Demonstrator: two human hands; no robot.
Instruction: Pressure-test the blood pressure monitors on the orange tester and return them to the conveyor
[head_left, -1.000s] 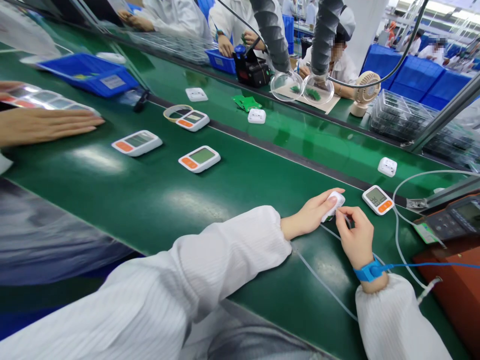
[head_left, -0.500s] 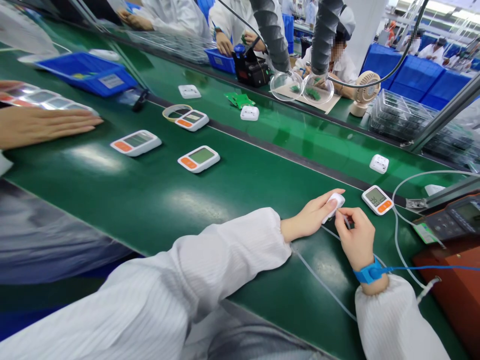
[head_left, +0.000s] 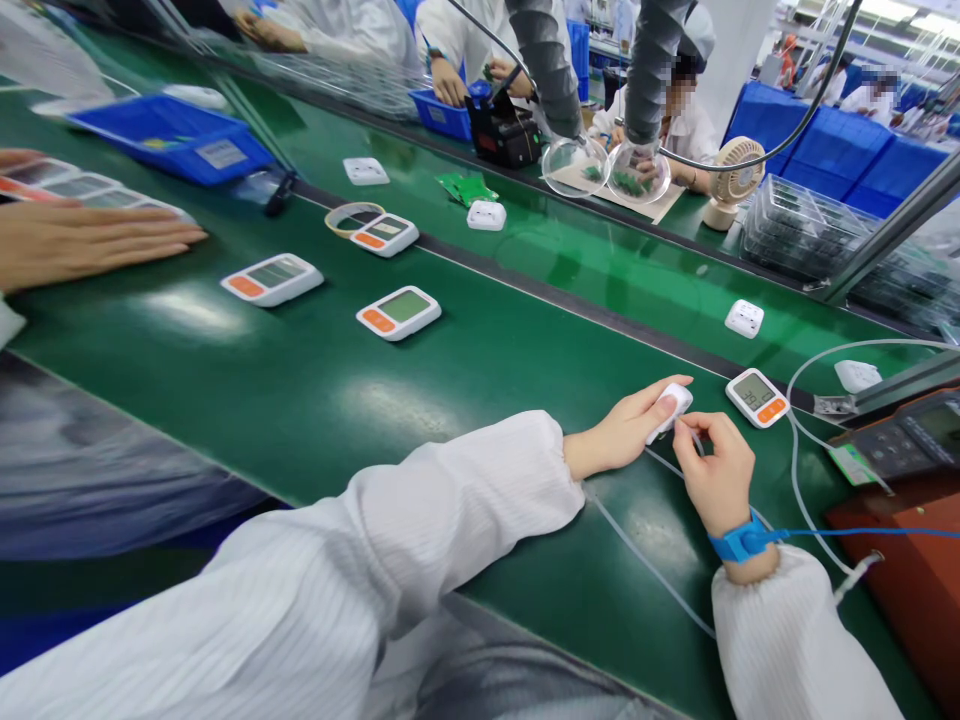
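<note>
My left hand (head_left: 621, 428) is closed around a small white handheld monitor (head_left: 681, 396), thumb on top; its display side is hidden. Against the near edge of that monitor, my right hand (head_left: 714, 468) pinches a thin clear tube (head_left: 663, 462), its end covered by the fingers. A blue wrist strap (head_left: 744, 541) circles my right wrist. Just beyond my hands lies a white monitor with orange buttons (head_left: 757, 397), its screen showing digits. Two more such monitors, one with a green screen (head_left: 399, 312) and one with a grey screen (head_left: 271, 279), rest farther left on the green bench.
A red-brown tester (head_left: 900, 560) stands at the right with tubes attached. Beyond the dark rail, a green belt (head_left: 600, 265) carries white housings (head_left: 745, 318). At the left, a co-worker's hand (head_left: 97, 240) lies by several monitors. A blue tray (head_left: 169, 140) is behind it.
The white housings and green boards on the belt have shifted left. Both my hands keep the same grip, with barely any movement. The digits on the lying monitor's screen look different.
</note>
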